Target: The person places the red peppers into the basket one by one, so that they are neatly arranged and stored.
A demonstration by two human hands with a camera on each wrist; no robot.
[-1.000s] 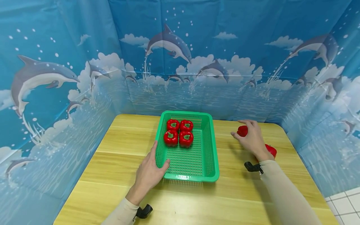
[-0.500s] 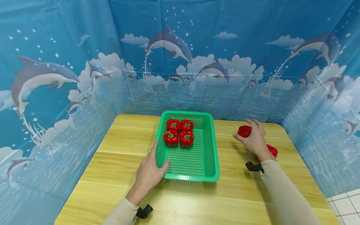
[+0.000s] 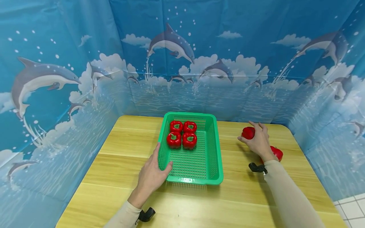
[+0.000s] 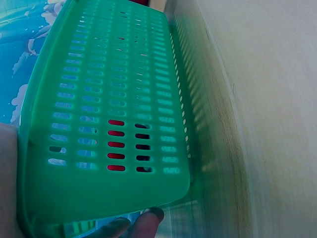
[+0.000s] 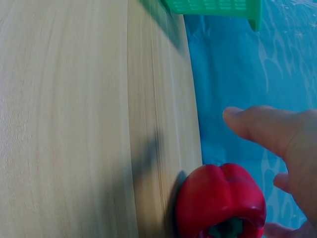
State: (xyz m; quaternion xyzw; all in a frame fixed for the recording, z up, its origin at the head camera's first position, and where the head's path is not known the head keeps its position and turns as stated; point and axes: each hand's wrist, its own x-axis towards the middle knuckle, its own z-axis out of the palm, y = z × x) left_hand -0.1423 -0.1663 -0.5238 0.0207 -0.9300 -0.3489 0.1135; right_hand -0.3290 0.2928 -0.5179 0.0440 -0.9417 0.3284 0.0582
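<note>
In the head view, my left hand (image 3: pixel 152 174) holds the near-left corner of a green plastic basket (image 3: pixel 219 164), its thumb over the rim and its fingers along the outer left wall. Fingertips show past the basket's wall in the left wrist view. Several red bell peppers (image 3: pixel 182 136) sit grouped at the basket's far left. On the right of the table, my right hand (image 3: pixel 258 142) is spread about another red bell pepper (image 5: pixel 218 198). The right wrist view shows its thumb apart from the pepper. One more bell pepper (image 3: pixel 277 153) is partly hidden behind my right wrist.
The wooden table (image 3: pixel 114 177) has rounded far corners. Blue dolphin-print sheeting (image 3: pixel 176 91) stands around its back and sides. White floor tiles (image 3: pixel 352 209) show at the lower right.
My right hand's fingers have shifted slightly right, showing more of the pepper between fingers and thumb. The left hand, the basket and the peppers in it look unmoved.
</note>
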